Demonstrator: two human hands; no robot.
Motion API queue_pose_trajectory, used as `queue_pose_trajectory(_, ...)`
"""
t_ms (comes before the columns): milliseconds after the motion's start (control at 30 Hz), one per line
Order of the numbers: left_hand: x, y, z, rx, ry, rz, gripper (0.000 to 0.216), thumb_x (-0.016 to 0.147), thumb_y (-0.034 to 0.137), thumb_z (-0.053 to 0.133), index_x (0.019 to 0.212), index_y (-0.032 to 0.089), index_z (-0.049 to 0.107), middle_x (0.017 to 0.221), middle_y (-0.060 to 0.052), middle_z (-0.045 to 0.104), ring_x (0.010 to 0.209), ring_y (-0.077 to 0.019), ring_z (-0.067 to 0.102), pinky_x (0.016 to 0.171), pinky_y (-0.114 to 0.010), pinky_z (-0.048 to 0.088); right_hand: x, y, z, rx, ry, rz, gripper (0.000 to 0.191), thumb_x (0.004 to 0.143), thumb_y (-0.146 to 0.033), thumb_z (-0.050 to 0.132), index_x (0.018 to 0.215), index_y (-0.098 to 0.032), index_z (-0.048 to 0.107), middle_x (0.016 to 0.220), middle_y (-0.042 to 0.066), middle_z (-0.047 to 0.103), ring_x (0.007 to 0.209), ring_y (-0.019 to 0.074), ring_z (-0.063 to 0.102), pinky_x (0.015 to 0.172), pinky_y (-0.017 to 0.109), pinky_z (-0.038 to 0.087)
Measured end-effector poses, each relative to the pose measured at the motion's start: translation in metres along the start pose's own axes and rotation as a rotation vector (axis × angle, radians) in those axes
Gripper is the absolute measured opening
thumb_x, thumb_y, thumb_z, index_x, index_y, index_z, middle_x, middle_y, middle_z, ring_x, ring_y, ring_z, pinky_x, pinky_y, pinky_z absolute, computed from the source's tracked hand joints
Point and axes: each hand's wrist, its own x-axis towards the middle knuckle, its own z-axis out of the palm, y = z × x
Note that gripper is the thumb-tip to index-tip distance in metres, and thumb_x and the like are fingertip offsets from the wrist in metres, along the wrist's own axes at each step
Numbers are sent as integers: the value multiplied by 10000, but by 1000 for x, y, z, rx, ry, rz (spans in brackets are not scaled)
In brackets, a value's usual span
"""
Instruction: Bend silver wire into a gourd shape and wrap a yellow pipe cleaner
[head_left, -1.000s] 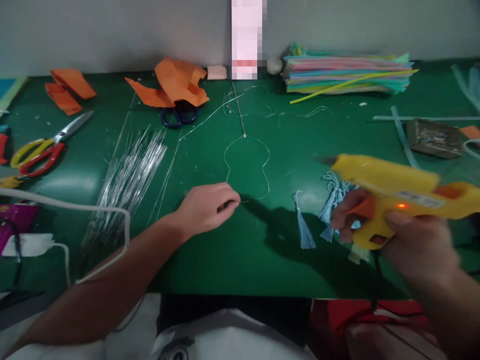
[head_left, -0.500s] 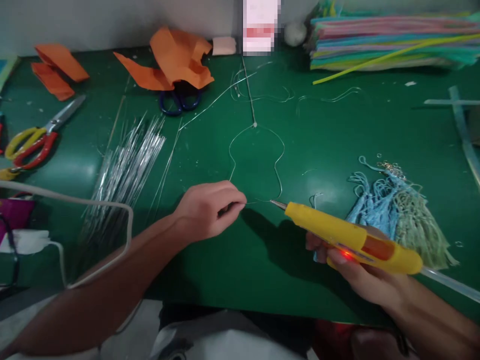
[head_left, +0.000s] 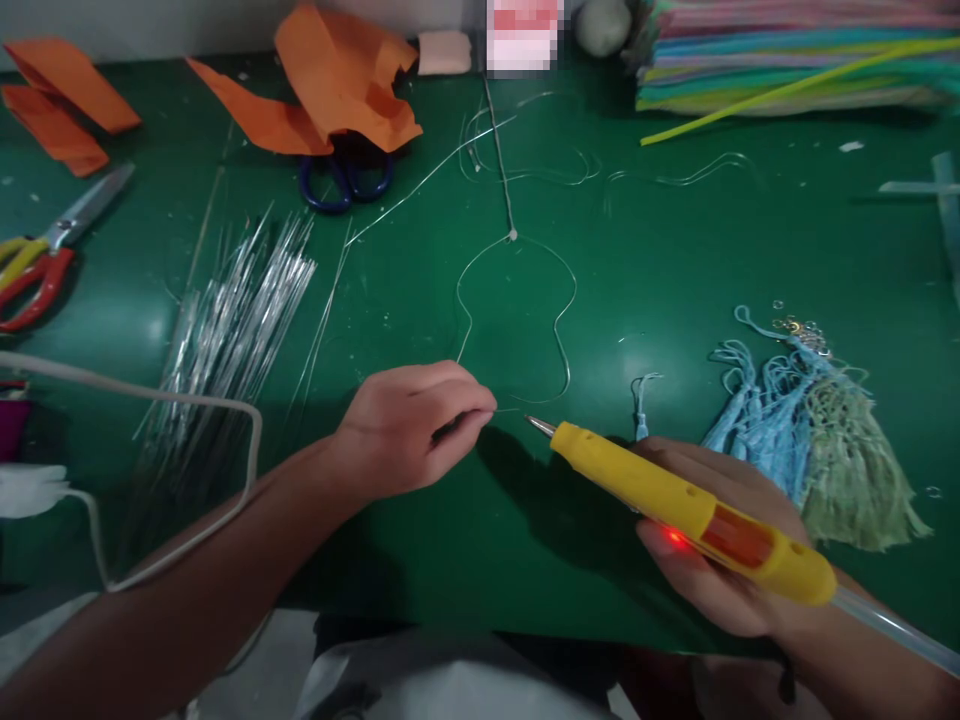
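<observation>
My left hand (head_left: 416, 425) pinches one end of a thin silvery wire (head_left: 575, 285), which is bent into a vase-like outline on the green table. A pale blob (head_left: 513, 235) sits at the top of that outline, where a straight twisted stem (head_left: 501, 170) runs up from it. In my right hand (head_left: 705, 560) is a yellow glue gun (head_left: 637, 475) with a lit red light and a clear glue stick in its back. Its metal nozzle (head_left: 538, 425) points left, close to the wire end at my left fingertips; whether they touch I cannot tell.
A bundle of silvery wires (head_left: 240, 310) lies left, beside red-and-yellow scissors (head_left: 64, 245) and a white cable (head_left: 251, 440). Blue and green tassels (head_left: 817, 440) lie right. Orange paper (head_left: 345, 80) partly covers dark-handled scissors (head_left: 326, 190). Coloured pipe cleaners (head_left: 787, 65) are stacked at the back right.
The glue gun's nozzle has shifted left and slightly down, away from the wire's right-hand end and nearer my left fingertips. My left hand keeps its pinch. The whole view has shifted slightly.
</observation>
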Motion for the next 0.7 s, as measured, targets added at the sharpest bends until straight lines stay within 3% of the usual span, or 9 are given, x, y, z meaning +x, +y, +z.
queue_pose_trajectory(200, -2, -2, 2, -36, 46, 42, 105, 858, 91, 620, 930, 159, 655, 835, -18, 723, 766, -124, 696, 677, -217, 539, 1, 1, 1, -13, -22, 10, 192, 784, -148, 512, 803, -261, 359, 654, -16, 479, 522, 174, 526, 434, 323, 423)
queue_pose_trajectory(700, -1, -2, 2, -11, 11, 40, 98, 880, 124, 603, 940, 169, 666, 856, -14, 731, 766, -127, 703, 678, -222, 546, -2, 3, 2, -39, -24, 35, 174, 786, -139, 488, 814, -272, 378, 656, -15, 503, 529, 193, 553, 438, 344, 438)
